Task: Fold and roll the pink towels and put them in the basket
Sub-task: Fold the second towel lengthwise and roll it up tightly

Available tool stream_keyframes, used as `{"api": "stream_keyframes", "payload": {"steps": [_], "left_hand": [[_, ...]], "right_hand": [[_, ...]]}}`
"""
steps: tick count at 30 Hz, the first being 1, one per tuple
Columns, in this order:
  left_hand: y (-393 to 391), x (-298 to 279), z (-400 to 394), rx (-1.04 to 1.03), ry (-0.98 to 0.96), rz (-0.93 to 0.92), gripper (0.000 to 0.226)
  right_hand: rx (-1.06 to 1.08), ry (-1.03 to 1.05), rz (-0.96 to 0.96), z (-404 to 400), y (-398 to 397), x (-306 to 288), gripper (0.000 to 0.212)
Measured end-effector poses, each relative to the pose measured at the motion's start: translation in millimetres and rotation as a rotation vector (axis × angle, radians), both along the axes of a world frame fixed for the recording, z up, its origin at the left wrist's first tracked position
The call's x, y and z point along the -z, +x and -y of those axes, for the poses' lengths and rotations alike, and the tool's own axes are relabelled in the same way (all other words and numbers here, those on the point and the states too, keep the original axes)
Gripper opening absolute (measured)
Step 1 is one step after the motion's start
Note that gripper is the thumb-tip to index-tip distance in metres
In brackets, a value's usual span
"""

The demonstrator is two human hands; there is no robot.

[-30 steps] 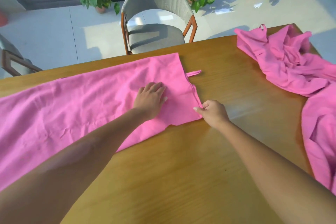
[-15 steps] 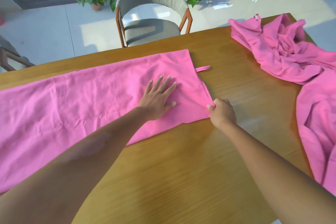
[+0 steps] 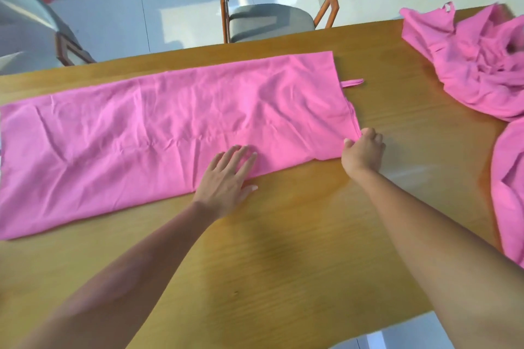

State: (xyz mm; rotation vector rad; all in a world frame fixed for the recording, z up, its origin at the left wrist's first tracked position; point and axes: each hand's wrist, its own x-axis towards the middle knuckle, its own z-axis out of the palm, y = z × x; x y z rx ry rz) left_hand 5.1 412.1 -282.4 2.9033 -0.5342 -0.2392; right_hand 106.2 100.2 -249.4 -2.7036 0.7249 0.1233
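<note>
We see a long folded pink cloth towel (image 3: pixel 158 139) lying flat across the wooden table (image 3: pixel 283 263), stretching from 9 o'clock toward 2 o'clock. Our left hand (image 3: pixel 225 178) rests flat, fingers straight, on its near edge. Our right hand (image 3: pixel 363 151), at the left hand's 3 o'clock, pinches the towel's near right corner. A crumpled pink towel heap (image 3: pixel 467 65) lies at 2 o'clock, well apart.

your folded pink towel (image 3: pixel 170 136) lies flat under your left hand (image 3: pixel 226 178), its corner pinched by your right hand (image 3: pixel 363 150); crumpled pink towels (image 3: pixel 467 65) sit beyond your right.
</note>
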Motion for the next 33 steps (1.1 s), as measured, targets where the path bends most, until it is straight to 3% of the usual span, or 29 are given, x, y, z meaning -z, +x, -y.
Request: {"api": "stream_keyframes", "payload": {"steps": [4, 11, 14, 17, 19, 24, 26, 29, 31, 33], "left_hand": [[7, 6, 17, 0.048, 0.003, -0.036, 0.070], [5, 7, 23, 0.119, -0.001, -0.080, 0.060], [22, -4, 21, 0.052, -0.119, -0.030, 0.052], [40, 1, 13, -0.139, -0.079, -0.022, 0.061], [40, 11, 11, -0.162, 0.014, -0.029, 0.067], [40, 17, 9, -0.115, 0.065, -0.037, 0.069], [42, 12, 6, -0.109, 0.012, -0.065, 0.073], [42, 3, -14, -0.180, -0.061, 0.006, 0.069], [36, 4, -45, -0.290, -0.063, 0.045, 0.066], [24, 11, -83, -0.370, -0.023, 0.039, 0.066]], "right_hand": [[0.063, 0.104, 0.001, 17, 12, -1, 0.028], [-0.030, -0.124, 0.091, 15, 6, 7, 0.034], [-0.288, -0.166, 0.235, -23, 4, 7, 0.044], [-0.684, -0.094, 0.051, -55, 17, 18, 0.059], [-0.789, -0.145, -0.090, -59, 29, 30, 0.066], [-0.657, -0.242, -0.174, -62, 60, 35, 0.067], [-0.634, -0.266, -0.108, -78, 65, 25, 0.065], [-0.840, -0.200, 0.013, -113, 60, 14, 0.058], [-0.951, -0.163, -0.018, -142, 54, 15, 0.058], [-0.928, -0.172, -0.095, -166, 53, 22, 0.061]]}}
